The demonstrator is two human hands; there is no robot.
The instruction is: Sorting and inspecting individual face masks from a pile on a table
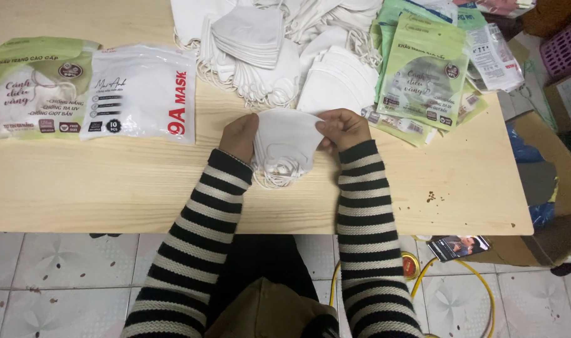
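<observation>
Surface (pixel 110 188): pale wood, bearing a loose mask pile (pixel 279 50), green pouches (pixel 423 75) at right and two filled packs (pixel 91 91) at left. Mask stack (pixel 285 147) is held just above the near edge, ear loops hanging below. Left hand (pixel 240 136) and right hand (pixel 343 128) have fingers clamped on opposite edges. Judgement: keep edges flush and loops tucked; grip evenly so no layer slips.

At your far left lie a green pouch (pixel 38 87) and a white pouch (pixel 141 92); a stack of green pouches (pixel 423 75) sits far right on the desk (pixel 110 188)
</observation>
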